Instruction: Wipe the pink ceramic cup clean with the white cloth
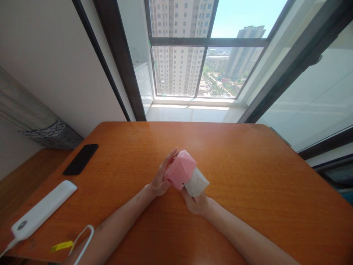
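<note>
The left hand [160, 181] grasps a pink packet [182, 167], the right hand [197, 204] a white wad [197, 182] adjoining it. Their undersides are hidden.

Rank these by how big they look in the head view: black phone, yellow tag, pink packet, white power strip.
1. White power strip
2. Pink packet
3. Black phone
4. Yellow tag

Differing nearness to the camera leaves their real sizes unsure.
</note>
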Demonstrator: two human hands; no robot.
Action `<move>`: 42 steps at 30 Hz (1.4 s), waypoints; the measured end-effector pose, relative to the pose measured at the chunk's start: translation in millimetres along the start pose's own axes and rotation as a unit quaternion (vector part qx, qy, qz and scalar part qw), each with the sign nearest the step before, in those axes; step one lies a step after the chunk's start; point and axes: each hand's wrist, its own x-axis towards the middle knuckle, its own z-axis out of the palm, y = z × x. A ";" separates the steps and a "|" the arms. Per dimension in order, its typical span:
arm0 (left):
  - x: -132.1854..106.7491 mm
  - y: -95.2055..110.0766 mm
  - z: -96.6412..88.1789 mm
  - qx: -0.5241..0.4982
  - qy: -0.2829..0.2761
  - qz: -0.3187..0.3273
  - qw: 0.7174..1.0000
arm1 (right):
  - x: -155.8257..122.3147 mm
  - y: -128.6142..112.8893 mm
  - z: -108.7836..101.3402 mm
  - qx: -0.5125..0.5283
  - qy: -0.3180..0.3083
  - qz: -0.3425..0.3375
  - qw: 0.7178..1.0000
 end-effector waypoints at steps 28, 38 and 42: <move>8.1 -9.5 -32.4 0.337 -0.144 0.203 0.908 | 8.8 -11.2 -2.4 0.186 0.087 0.301 0.931; 8.5 -10.1 -29.7 0.295 -0.112 0.183 0.931 | 7.2 -8.5 -1.3 0.182 0.084 0.271 0.941; 8.7 -6.7 -23.6 0.289 -0.077 0.169 0.939 | 5.5 -6.9 -2.8 0.159 0.067 0.243 0.955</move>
